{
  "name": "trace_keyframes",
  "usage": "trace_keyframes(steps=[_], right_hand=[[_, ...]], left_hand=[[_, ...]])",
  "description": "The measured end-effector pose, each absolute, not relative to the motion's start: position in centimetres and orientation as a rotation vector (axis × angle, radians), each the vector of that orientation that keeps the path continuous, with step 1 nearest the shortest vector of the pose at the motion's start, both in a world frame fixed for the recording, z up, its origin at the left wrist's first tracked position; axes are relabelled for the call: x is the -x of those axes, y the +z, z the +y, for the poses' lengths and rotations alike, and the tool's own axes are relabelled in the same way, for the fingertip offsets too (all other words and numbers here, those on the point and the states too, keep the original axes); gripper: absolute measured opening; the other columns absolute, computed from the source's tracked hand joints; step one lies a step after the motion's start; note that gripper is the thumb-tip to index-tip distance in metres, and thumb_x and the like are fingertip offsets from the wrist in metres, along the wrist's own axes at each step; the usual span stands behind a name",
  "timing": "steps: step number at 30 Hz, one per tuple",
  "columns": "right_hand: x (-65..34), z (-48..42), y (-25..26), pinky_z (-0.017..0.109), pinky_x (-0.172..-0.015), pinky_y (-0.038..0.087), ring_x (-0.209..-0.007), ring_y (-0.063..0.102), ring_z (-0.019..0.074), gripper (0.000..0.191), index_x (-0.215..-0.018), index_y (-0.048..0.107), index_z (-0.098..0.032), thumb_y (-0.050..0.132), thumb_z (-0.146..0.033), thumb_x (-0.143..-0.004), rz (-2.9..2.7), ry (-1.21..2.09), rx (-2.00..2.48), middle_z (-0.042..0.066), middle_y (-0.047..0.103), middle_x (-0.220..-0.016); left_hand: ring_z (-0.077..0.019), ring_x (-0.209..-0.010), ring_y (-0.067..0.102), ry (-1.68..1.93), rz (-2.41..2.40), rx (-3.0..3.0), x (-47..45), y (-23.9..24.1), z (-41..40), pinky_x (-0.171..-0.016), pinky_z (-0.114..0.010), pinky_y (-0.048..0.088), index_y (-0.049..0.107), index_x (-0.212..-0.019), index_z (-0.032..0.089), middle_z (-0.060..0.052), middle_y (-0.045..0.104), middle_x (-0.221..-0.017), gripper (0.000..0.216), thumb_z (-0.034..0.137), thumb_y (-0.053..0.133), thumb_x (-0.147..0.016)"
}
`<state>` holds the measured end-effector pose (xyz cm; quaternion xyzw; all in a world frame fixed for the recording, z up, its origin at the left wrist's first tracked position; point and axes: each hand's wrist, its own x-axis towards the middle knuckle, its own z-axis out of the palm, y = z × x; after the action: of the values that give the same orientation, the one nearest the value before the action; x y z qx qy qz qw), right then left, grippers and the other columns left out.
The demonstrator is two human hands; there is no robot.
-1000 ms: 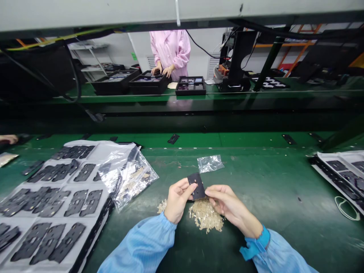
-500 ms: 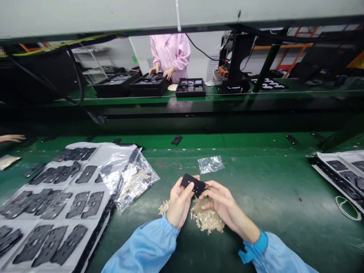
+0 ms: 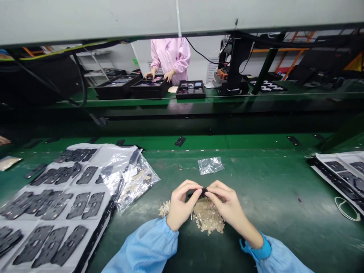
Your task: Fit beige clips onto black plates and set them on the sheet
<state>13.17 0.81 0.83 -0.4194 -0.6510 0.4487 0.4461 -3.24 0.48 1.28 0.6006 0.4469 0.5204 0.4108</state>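
Observation:
Between my two hands is a flat black plastic part, seen nearly edge-on and mostly covered by fingers. My left hand pinches its left end, thumb against fingers. At the other end, the thumb and fingertips of my right hand close on it. Below them lies a heap of small beige, translucent pieces, with a smaller pile left of it by my left wrist. Whether a small piece is also between my fingers is hidden.
At left, a white-lined tray holds several black parts, with a clear bag of pieces over its corner. A small plastic bag lies ahead. Another tray and a pale loop are right. A person in pink works opposite.
The black part has tipped from showing its broad face to nearly edge-on. Both hands have drawn together on it, with the right fingers now pinching. The other worker's hand at far left has pulled back.

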Motion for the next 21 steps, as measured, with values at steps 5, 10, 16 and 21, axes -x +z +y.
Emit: trace_keyframes(steps=[5,10,16,21], right_hand=[[-13.7,0.8,1.8,0.031,-0.064,0.042,-0.072,0.052,0.0180,0.021,-0.092,0.068,-0.021,0.047,-0.018,-0.091,-1.919,0.799,1.049,0.005,0.055,-0.077],[-14.2,0.6,1.9,0.030,-0.065,0.041,-0.076,0.049,0.0187,0.027,-0.094,0.062,-0.019,0.037,-0.009,-0.091,-2.142,0.610,1.040,0.007,0.054,-0.081],[-14.4,0.3,2.0,0.030,-0.064,0.043,-0.080,0.048,0.0206,0.030,-0.099,0.058,-0.015,0.037,0.000,-0.084,-2.359,0.378,1.098,0.009,0.053,-0.086],[-14.2,0.0,2.1,0.029,-0.054,0.042,-0.080,0.049,0.0233,0.030,-0.099,0.059,-0.013,0.039,0.000,-0.080,-2.433,0.184,1.125,0.011,0.054,-0.085]], left_hand=[[-0.0186,-0.078,0.062,1.266,1.175,-1.614,3.3,2.0,0.4,-0.074,-0.030,0.048,0.071,-0.080,0.019,-0.006,0.066,-0.080,0.010,0.018,0.061,-0.080],[-0.0186,-0.076,0.062,1.249,1.181,-1.694,3.2,2.4,0.2,-0.072,-0.030,0.048,0.072,-0.079,0.021,-0.005,0.067,-0.078,0.012,0.015,0.062,-0.078],[-0.0191,-0.077,0.062,1.227,1.219,-1.818,3.1,2.3,0.1,-0.075,-0.031,0.046,0.071,-0.082,0.022,-0.005,0.067,-0.080,0.014,0.013,0.061,-0.078],[-0.0196,-0.078,0.059,1.207,1.244,-1.954,2.8,1.9,-0.1,-0.074,-0.033,0.045,0.069,-0.087,0.022,-0.006,0.066,-0.082,0.015,0.014,0.057,-0.081]])
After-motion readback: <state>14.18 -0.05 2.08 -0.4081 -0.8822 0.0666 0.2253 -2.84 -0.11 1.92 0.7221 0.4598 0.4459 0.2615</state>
